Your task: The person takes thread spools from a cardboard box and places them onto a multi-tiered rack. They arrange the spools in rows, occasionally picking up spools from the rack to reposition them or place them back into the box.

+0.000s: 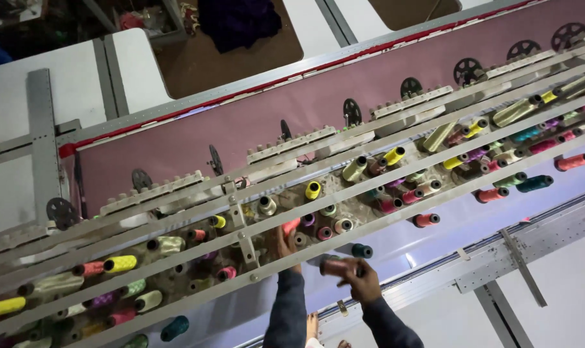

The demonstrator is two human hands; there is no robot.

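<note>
Fingers of the right hand [362, 283] are wrapped around a dark pink spool of thread [336, 267], holding it on its side just below the front rail of the thread rack [254, 248], close to a teal spool [361, 251] that stands at the rack's near edge. The picture is blurred there, so I cannot be sure whether the grip is on the wound thread or on the cone's end. The left hand [286, 243] reaches up between the rails; its fingers are closed about something small among the standing spools, probably a reddish spool [291, 225], though the rails hide most of it.

A spool like this looks light, a stiff cone core under a springy wound layer. The glossy thread is likely slippery, and loose turns could slide off if squeezed or dragged along the winding. The safest hold seems to be around the middle of the body with a light wrap, or at the bare rim of the cone, keeping fingertips off the free thread end. It should not break if dropped, but it would roll.

Around the hands stand many spools in yellow, green, pink and purple, and beyond the rack a long mauve cloth [292, 109] is stretched across the machine.
</note>
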